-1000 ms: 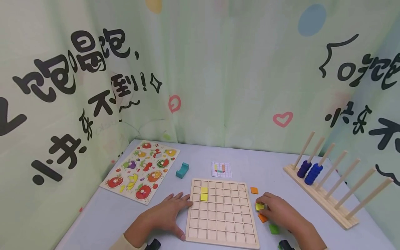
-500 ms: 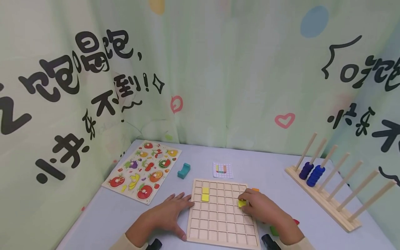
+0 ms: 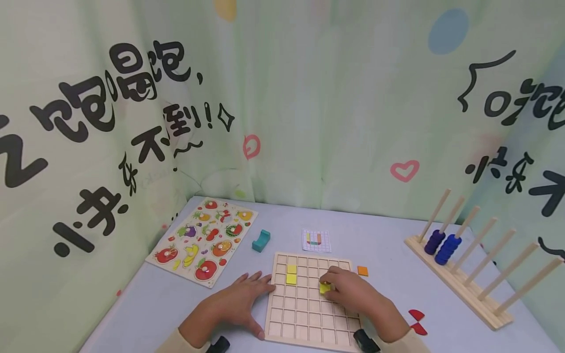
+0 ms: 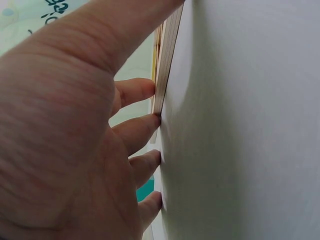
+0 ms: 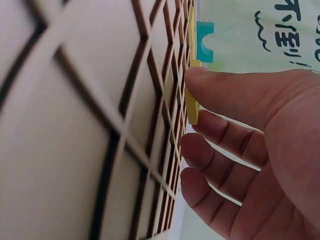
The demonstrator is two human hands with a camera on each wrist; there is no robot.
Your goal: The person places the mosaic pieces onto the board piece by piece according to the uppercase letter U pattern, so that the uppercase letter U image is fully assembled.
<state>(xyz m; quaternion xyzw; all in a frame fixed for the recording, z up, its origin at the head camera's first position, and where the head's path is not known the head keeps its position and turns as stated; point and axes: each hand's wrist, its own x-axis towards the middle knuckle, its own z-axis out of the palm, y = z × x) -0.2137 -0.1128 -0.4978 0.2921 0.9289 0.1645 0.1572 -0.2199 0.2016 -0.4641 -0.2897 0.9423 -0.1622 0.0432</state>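
The yellow tile is found gripped between the thumb and fingers of the right hand, over the right-hand part of the gridded board; whether the board is touched by it cannot be determined. The board is laid on the desk, well apart from the far edge and between the left and right edges. The left hand is observed with fingers extended and spread, its thumb and at least two fingers set against the board's left side. The step in hand is judged to be the seating of the tile in a cell, probably in line with the two yellow tiles lying in the second column from the left. For this, the tile should be carried low and level, squared to the ridges, and released only once all four sides are inside the cell. Those two should not be brushed. Firm bracing by the left hand is advised, as sliding of the board is considered possible. The pattern card, placed nearer the desk's far edge, should be checked before release.
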